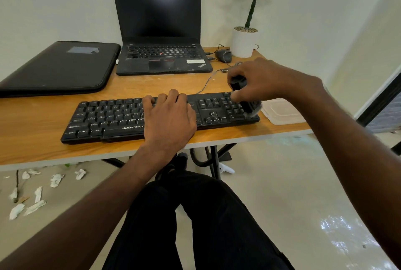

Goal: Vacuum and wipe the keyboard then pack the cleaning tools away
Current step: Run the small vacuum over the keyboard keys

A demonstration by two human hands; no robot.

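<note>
Lying across the frame's centre, the keyboard (138, 117) was pressed flat by the left hand (170, 117), fingers straight and together. At right of centre, a small black vacuum (244, 93) was gripped by the right hand (267, 80), its brush on the number pad.

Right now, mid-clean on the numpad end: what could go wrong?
1. The right hand works the small vacuum at the keyboard far right edge; a slip might knock the plastic container beside it toward the table edge.
2. The keyboard's cable runs just behind the tool and could snag.
3. The left hand rests on the keys, so that patch may go uncleaned.
</note>
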